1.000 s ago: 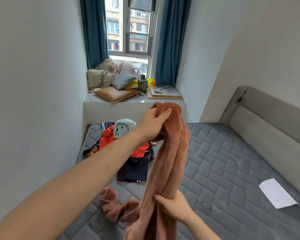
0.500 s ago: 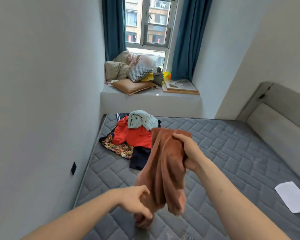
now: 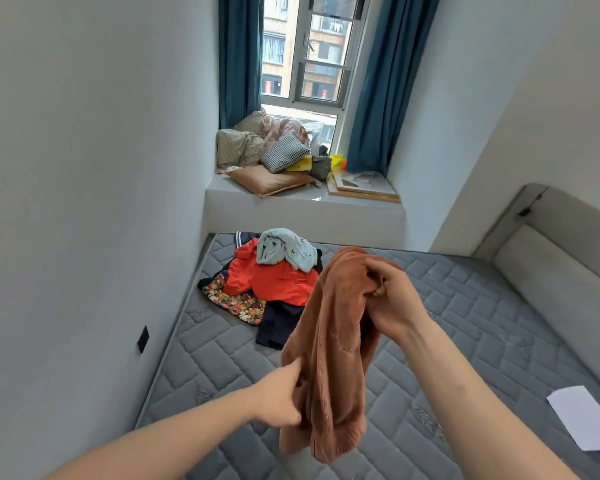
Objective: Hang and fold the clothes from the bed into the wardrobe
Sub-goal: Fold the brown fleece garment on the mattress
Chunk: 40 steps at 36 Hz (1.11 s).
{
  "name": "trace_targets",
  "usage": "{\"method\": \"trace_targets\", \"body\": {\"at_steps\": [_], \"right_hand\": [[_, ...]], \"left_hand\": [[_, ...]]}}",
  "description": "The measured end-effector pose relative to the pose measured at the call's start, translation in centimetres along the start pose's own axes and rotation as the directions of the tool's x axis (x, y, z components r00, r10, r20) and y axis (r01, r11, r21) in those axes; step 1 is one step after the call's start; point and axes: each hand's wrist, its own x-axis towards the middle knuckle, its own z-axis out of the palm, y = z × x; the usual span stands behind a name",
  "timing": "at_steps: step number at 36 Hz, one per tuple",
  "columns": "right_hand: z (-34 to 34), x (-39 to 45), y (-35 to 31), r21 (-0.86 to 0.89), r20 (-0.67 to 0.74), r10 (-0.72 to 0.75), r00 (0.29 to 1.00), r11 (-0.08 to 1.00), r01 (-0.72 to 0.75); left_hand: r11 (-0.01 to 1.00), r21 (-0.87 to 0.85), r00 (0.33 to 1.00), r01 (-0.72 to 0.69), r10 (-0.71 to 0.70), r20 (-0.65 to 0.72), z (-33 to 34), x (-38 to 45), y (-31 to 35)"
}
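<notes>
A rust-brown knitted garment [image 3: 333,348] hangs in the air above the grey quilted mattress [image 3: 465,327]. My right hand [image 3: 388,296] grips its top end, fingers curled into the fabric. My left hand [image 3: 281,396] pinches the garment's lower left edge. Behind it, a pile of clothes lies at the mattress's far left corner: a light blue piece [image 3: 284,249] on top of a red jacket [image 3: 274,278], a patterned cloth [image 3: 234,303] and a dark navy piece [image 3: 278,327]. No wardrobe is in view.
A white sheet of paper [image 3: 582,415] lies on the mattress at the right. The grey padded headboard [image 3: 561,258] runs along the right side. Cushions [image 3: 267,157] and a wooden frame [image 3: 364,187] sit on the window ledge. A white wall [image 3: 84,202] borders the bed's left.
The garment passed from my left hand's high grip to my right hand at the top. My left hand dropped to its lower edge. The view swung left and down a little.
</notes>
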Motion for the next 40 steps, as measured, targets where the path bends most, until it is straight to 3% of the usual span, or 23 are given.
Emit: {"method": "trace_targets", "body": {"at_steps": [2, 5, 10, 12, 16, 18, 20, 22, 25, 27, 29, 32, 35, 37, 40], "right_hand": [[0.0, -0.2, 0.3, 0.022, -0.005, -0.008, 1.000, 1.000, 0.008], [1.1, -0.3, 1.2, 0.026, 0.006, 0.031, 1.000, 0.999, -0.031], [1.9, -0.8, 0.6, 0.030, 0.076, 0.051, 0.996, 0.998, -0.054], [1.2, -0.9, -0.3, 0.012, 0.027, 0.019, 0.999, 1.000, -0.019], [-2.9, -0.8, -1.7, -0.249, -0.210, -0.148, 0.966, 0.964, 0.093], [-5.5, -1.1, -1.2, -0.466, -0.312, -0.167, 0.935, 0.885, 0.003], [-7.1, -1.8, 0.2, -0.577, -0.377, -0.107, 0.920, 0.804, -0.143], [-7.3, -2.5, 2.2, -0.610, -0.329, -0.010, 0.944, 0.765, -0.205], [-5.7, -3.8, 4.6, -0.692, -0.076, 0.035, 0.997, 0.717, -0.078], [-4.0, -4.5, 5.5, -0.772, 0.086, 0.043, 0.995, 0.634, 0.040], [-2.5, -4.8, 6.0, -0.803, 0.144, 0.008, 0.990, 0.585, 0.112], [-1.2, -4.6, 6.1, -0.780, 0.071, -0.087, 0.994, 0.617, 0.110], [-1.8, -3.7, 6.2, -0.810, -0.080, -0.221, 0.972, 0.583, 0.066], [-2.5, -2.9, 6.4, -0.771, -0.205, -0.250, 0.946, 0.637, 0.001], [-3.2, -1.9, 6.6, -0.586, -0.372, -0.198, 0.907, 0.808, -0.064]], "left_hand": [[0.989, 0.117, 0.996, -0.089, 0.087, 0.019, 1.1, -0.1, -0.4], [0.980, 0.197, 0.998, -0.029, 0.038, -0.046, 2.6, 0.8, 0.1], [0.971, -0.144, 0.911, 0.189, -0.228, -0.343, 1.5, 2.6, 1.6], [0.951, -0.217, 0.893, 0.220, -0.286, -0.347, 0.0, 2.7, 1.4], [0.940, -0.313, 0.908, 0.136, -0.245, -0.341, -4.9, 1.6, 2.1], [0.937, -0.346, 0.884, 0.045, -0.198, -0.423, -8.0, 0.9, 3.5], [0.922, -0.388, 0.861, -0.020, -0.181, -0.476, -10.8, 0.7, 5.2], [0.892, -0.446, 0.852, -0.073, -0.176, -0.493, -12.9, 1.1, 6.9], [0.771, -0.632, 0.898, -0.082, -0.217, -0.382, -13.9, 1.6, 9.0], [0.728, -0.686, 0.929, -0.023, -0.238, -0.284, -13.6, 1.9, 9.7], [0.704, -0.709, 0.947, 0.028, -0.245, -0.206, -13.1, 2.1, 10.1], [0.646, -0.762, 0.978, 0.034, -0.179, -0.108, -12.8, 2.2, 10.1], [0.612, -0.789, 0.998, 0.054, -0.040, 0.037, -12.6, 1.6, 9.5], [0.673, -0.737, 0.996, 0.069, 0.000, 0.093, -11.8, 0.9, 8.7], [0.809, -0.587, 0.999, 0.041, -0.039, 0.016, -8.8, -0.5, 6.8]]}}
